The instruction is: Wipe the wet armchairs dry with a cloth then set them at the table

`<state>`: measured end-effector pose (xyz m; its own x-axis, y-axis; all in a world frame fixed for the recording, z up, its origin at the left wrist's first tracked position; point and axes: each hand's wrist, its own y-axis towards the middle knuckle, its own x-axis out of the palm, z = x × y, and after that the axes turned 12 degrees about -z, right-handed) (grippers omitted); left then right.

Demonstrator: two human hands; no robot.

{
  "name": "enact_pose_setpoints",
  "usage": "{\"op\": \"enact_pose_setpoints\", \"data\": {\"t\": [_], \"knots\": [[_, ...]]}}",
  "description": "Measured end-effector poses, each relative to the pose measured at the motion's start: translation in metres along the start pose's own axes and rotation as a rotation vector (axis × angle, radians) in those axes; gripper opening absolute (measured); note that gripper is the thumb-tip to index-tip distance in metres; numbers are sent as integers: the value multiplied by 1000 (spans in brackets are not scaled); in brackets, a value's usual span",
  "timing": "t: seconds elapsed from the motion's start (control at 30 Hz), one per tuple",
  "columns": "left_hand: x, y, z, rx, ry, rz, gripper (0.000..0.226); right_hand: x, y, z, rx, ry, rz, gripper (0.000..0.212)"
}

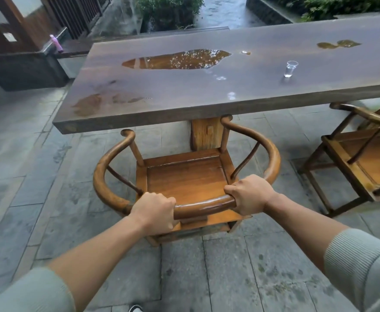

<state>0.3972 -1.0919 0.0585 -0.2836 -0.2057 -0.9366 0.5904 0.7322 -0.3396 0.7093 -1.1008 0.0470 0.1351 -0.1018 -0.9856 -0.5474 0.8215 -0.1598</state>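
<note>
My sleeves are pushed up and both my forearms reach forward over grey stone paving [229,278]. My left hand [154,212] is clenched around the curved back rail of the armchair [184,176], and my right hand [250,194] grasps the same rail a little further along. The armchair faces the desk [184,93], its two arm tips just under the near edge, with the seat mostly clear of the slab. The thick wooden pedestal [206,134] stands straight ahead of the seat, between the arm tips. To my right a second armchair [362,154] sits angled at the same edge, with open paving between the two. To my left the floor is open past the end of the desk. On the desk top, a large puddle [177,59] lies beyond the middle, smaller pools shine far right, and a clear plastic cup [291,69] stands upright, holding a little water. Further off, a pink bottle [56,43] stands on a dark ledge near the wooden railing.
</note>
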Motion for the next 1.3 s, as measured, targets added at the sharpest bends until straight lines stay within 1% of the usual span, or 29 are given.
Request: {"op": "enact_pose_setpoints", "data": {"t": [0.07, 0.2, 0.53, 0.63, 0.73, 0.8, 0.93, 0.97, 1.0, 1.03, 1.07, 1.1, 1.13, 1.2, 1.23, 1.3], "knots": [[-1, -1, -2, 22, 15, -15, 35, 2, -1, -5, 34, 25, -34, 29], [-1, 0, -4, 22, 49, -23, 38, 0, -2, -8, 64, 56, -26, 27], [3, 2, -8, 48, 64, -19, 41, 2, -5, -11, 30, 85, 49, 26], [6, -1, -7, 42, 65, 3, 41, 1, -5, -12, 18, 79, 43, 24], [6, 0, -8, 52, 52, 8, 40, 4, -5, -8, 15, 66, 33, 27], [5, 4, -8, 65, 27, -6, 40, 2, -2, -3, 22, 57, -9, 26], [1, 4, -9, 63, -76, -44, 40, -10, 5, -6, 35, 175, -161, 18], [-1, 3, -7, 50, -109, -60, 45, -14, 5, -8, 34, 186, -222, 21], [-3, 4, -7, 29, -144, -78, 53, -18, 8, -7, 41, 169, -289, 38], [-4, 5, -5, 15, -187, -105, 67, -22, 7, -7, 61, 155, -386, 64], [-4, 3, -3, 13, -239, -153, 84, -27, 5, -11, 84, 197, -464, 90], [-5, 2, -1, 9, -306, -195, 97, -32, 3, -16, 118, 279, -492, 108], [-7, 0, 0, 1, -395, -220, 103, -35, 0, -21, 156, 395, -481, 115], [-12, -3, -1, -24, -588, -236, 103, -43, -1, -33, 214, 617, -428, 112], [-17, -10, -2, -41, -636, -224, 103, -51, -2, -41, 239, 669, -391, 111], [-25, -18, -7, -56, -622, -194, 106, -63, 2, -52, 251, 680, -342, 111]]}}
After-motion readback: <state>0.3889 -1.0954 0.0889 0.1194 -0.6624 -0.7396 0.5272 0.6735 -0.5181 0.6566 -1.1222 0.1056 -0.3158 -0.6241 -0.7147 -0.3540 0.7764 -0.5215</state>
